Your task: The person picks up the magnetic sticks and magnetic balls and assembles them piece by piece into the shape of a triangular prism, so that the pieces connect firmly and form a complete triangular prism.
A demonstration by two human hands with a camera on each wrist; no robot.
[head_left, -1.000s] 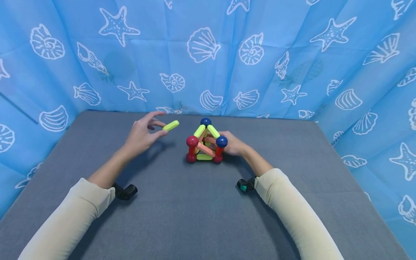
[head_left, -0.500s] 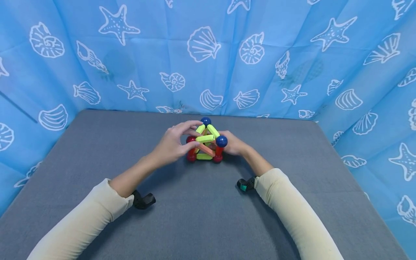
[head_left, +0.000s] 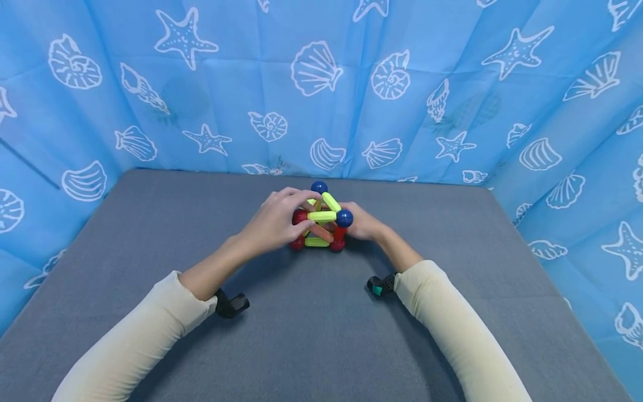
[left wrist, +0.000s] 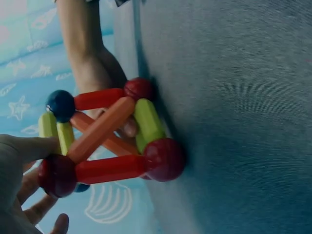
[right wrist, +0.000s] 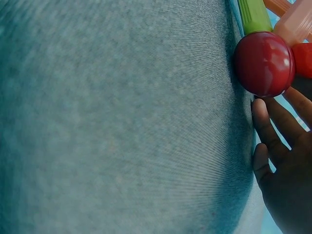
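Note:
A frame of magnetic sticks and balls [head_left: 339, 233] stands on the grey table. My left hand [head_left: 273, 222] pinches a yellow-green stick [head_left: 322, 216] between thumb and fingers. That stick lies along the frame's top front edge, spanning from a red ball [left wrist: 58, 175] to a blue ball [head_left: 344, 218]. From the right side, my right hand [head_left: 363, 222] holds the frame, its fingers partly hidden behind it. A finger shows behind the crossed orange sticks [left wrist: 100, 131] in the left wrist view. In the right wrist view, several fingertips lie close to a lower red ball [right wrist: 265, 63].
A grey cloth covers the table [head_left: 311, 335]. Behind it hangs a blue curtain [head_left: 226, 84] printed with shells and starfish. Black wrist devices sit at the left cuff [head_left: 232, 305] and the right cuff [head_left: 380, 285].
My left hand has moved right with the yellow-green stick, bringing it to the frame's top front edge between the red and blue balls. The right hand has stayed at the frame's right side.

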